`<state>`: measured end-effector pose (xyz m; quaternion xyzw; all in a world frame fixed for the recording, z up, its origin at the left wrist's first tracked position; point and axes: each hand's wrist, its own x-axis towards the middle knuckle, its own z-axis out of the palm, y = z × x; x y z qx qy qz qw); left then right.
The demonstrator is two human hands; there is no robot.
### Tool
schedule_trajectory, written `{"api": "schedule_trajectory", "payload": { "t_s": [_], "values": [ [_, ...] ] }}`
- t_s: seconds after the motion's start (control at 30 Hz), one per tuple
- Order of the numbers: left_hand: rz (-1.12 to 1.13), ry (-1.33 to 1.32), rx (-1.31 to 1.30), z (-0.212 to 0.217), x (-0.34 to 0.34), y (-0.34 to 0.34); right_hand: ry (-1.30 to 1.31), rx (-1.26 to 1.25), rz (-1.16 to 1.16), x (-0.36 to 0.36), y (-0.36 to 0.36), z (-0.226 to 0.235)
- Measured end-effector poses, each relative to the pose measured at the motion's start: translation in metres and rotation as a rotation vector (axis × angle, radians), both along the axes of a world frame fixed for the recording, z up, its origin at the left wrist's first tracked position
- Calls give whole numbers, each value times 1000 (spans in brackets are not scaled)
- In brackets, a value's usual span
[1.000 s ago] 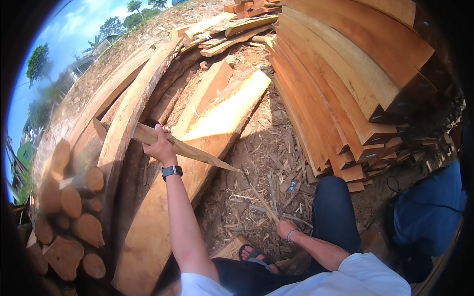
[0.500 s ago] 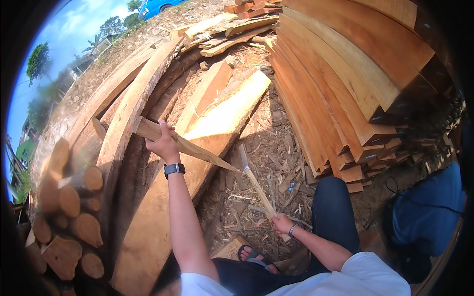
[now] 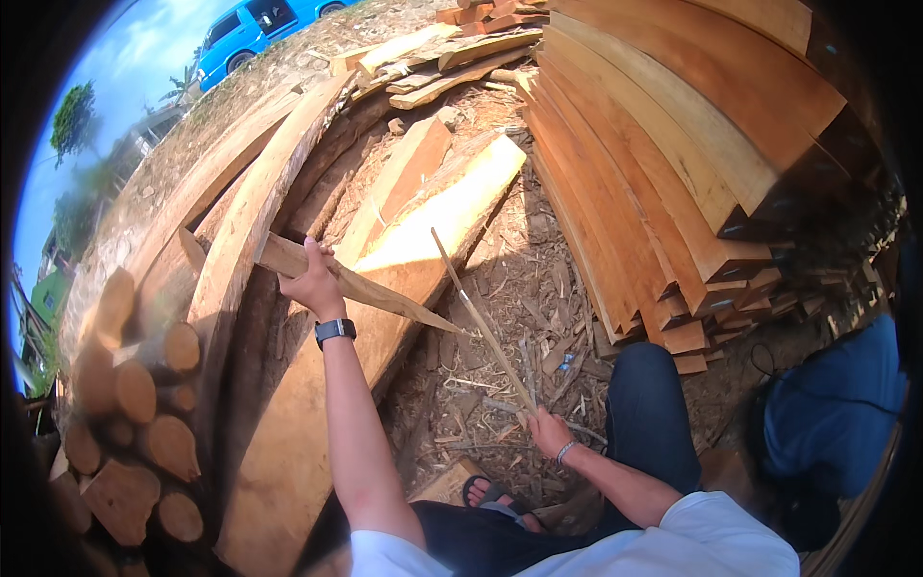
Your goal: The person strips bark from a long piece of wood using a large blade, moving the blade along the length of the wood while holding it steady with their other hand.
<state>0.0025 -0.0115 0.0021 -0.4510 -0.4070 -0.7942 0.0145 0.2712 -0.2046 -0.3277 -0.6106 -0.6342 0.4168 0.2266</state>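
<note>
My left hand (image 3: pixel 315 281) is closed around a tapered piece of wood (image 3: pixel 385 297), its thick end to the left and its narrow tip to the right. This piece is held above a wide plank (image 3: pixel 317 433) that slants across the ground. My right hand (image 3: pixel 550 433) grips the lower end of a long, thin wooden-shafted tool (image 3: pixel 497 349). A pale band goes round its shaft, and beyond that the slim end is greyish brown; I cannot make out its exact kind. It points up and away, just right of the tapered wood's tip.
Sawn beams (image 3: pixel 625 192) are stacked high at the right. Cut logs (image 3: pixel 135 391) lie piled at the left, beside a long curved-looking timber (image 3: pixel 252 212). Wood chips (image 3: pixel 471 394) litter the ground near my sandalled foot (image 3: pixel 495 500). A blue vehicle (image 3: pixel 240 38) is in the background.
The tool in my right hand has swung up and leftward and turned its thin edge toward view. My left hand has shifted slightly left with the wood. More of the blue vehicle shows.
</note>
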Motion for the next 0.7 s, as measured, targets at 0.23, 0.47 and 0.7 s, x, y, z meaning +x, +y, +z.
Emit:
{"api": "schedule_trajectory", "payload": {
  "t_s": [0.23,0.47,0.7],
  "values": [
    [28,6,-43,1,3,2,-215,-100,121,12,-11,-88],
    [-32,23,-28,-1,-3,1,-40,-387,213,5,-7,-36],
    [-81,28,-8,2,8,9,1085,-1028,-118,15,25,-39]
  ]
}}
